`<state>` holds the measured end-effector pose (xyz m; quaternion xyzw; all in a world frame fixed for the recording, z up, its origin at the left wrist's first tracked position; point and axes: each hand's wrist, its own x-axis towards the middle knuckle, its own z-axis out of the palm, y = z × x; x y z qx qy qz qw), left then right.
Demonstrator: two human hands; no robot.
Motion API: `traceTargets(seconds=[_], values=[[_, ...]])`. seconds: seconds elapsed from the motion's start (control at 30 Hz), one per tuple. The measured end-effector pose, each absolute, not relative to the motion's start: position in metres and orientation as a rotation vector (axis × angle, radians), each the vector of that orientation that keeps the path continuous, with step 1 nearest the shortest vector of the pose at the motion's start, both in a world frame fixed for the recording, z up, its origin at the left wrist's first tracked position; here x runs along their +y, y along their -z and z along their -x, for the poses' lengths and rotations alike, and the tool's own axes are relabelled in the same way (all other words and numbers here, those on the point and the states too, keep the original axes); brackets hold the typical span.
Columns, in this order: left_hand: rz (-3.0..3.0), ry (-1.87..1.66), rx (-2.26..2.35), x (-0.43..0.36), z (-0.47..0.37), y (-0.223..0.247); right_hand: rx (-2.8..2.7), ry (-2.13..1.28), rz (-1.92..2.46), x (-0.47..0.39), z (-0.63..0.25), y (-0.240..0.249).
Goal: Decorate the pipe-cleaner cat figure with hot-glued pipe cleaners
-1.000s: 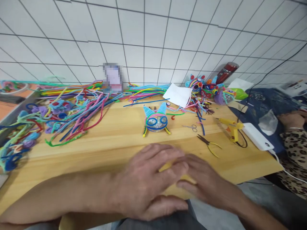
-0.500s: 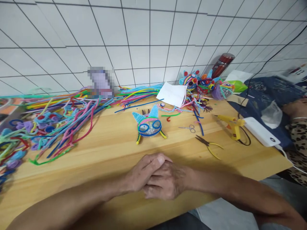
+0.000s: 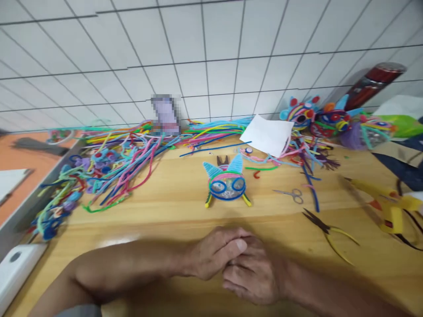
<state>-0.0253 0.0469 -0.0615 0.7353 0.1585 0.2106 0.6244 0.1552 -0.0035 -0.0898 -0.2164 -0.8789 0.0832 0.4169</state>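
My left hand (image 3: 220,253) and my right hand (image 3: 253,270) are clasped together above the front part of the wooden table, fingers closed. The left thumb lies across the right hand, and no object shows in either. Just beyond them stands a pipe-cleaner animal figure (image 3: 228,182) with pale blue pointed ears, blue rings for eyes, a shiny clear body and yellow-tipped legs; neither hand touches it. Right of it lie small scissors (image 3: 292,193) and yellow-handled pliers (image 3: 330,231), both apart from my hands.
Loose pipe cleaners (image 3: 132,163) are heaped along the left and back. A white paper (image 3: 267,134) lies before several finished figures (image 3: 333,121). A red flask (image 3: 375,86) leans by the tiled wall. At right is a yellow glue gun (image 3: 383,204); a white device (image 3: 20,268) sits at left.
The view has turned to the left, bringing the orange surface and white device at left into sight. My hands stay clasped, and the things on the table have not moved.
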Motion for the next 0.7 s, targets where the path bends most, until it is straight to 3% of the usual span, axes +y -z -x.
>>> traceTargets(seconds=[0.7], values=[[-1.666,-0.581,0.355,0.042,0.029,0.072,-2.233,-0.222,0.600,-0.003,-0.148,0.076]])
